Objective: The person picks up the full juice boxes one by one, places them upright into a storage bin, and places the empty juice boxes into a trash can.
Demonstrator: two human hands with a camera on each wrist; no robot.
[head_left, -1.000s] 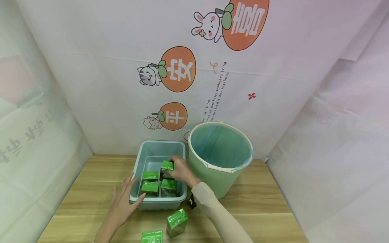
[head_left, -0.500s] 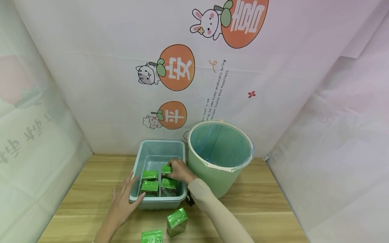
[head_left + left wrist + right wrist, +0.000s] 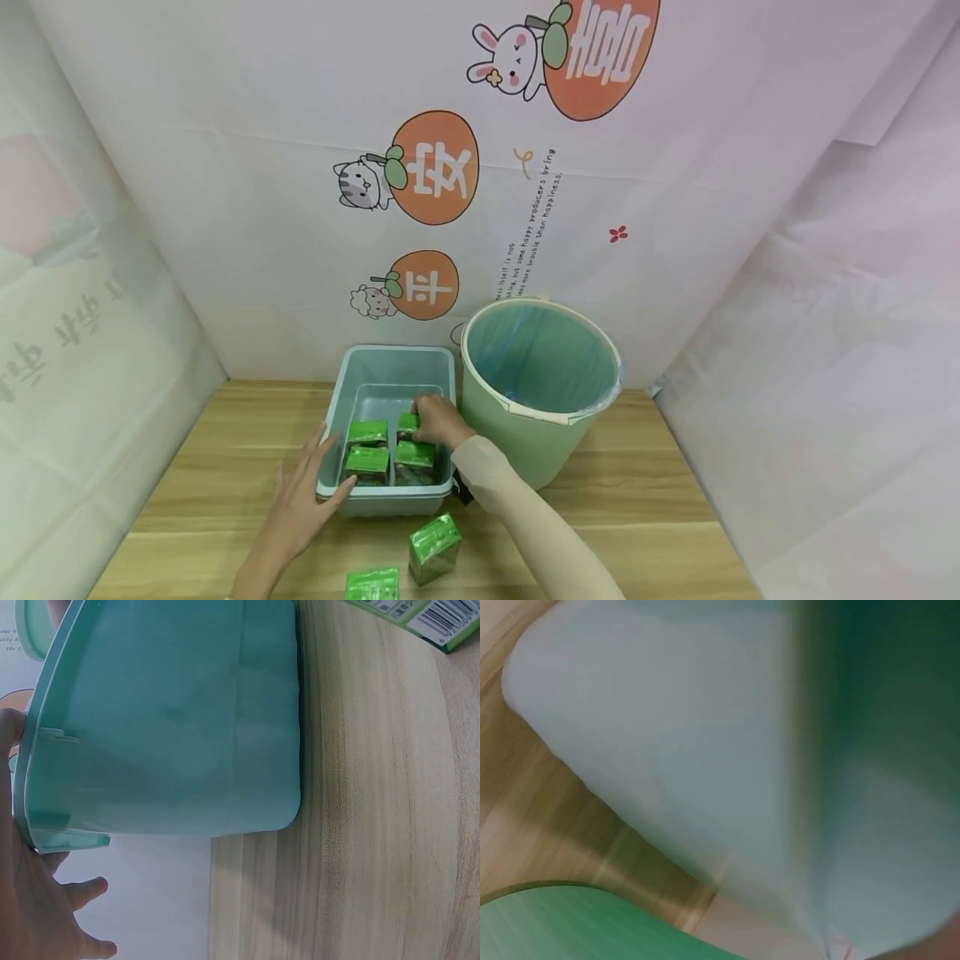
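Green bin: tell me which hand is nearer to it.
Right. The right hand is in the blue basin, on the side next to the green bin; the left hand is at the basin's opposite side, farther away.

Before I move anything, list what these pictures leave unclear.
Head view: box in the tub, far right one, partly covered by the right hand.
Head view: dark object beside the tub, partly behind the right sleeve.
Head view: nearest box, cut off by the bottom edge.
Right wrist view: tub, largely blurred.
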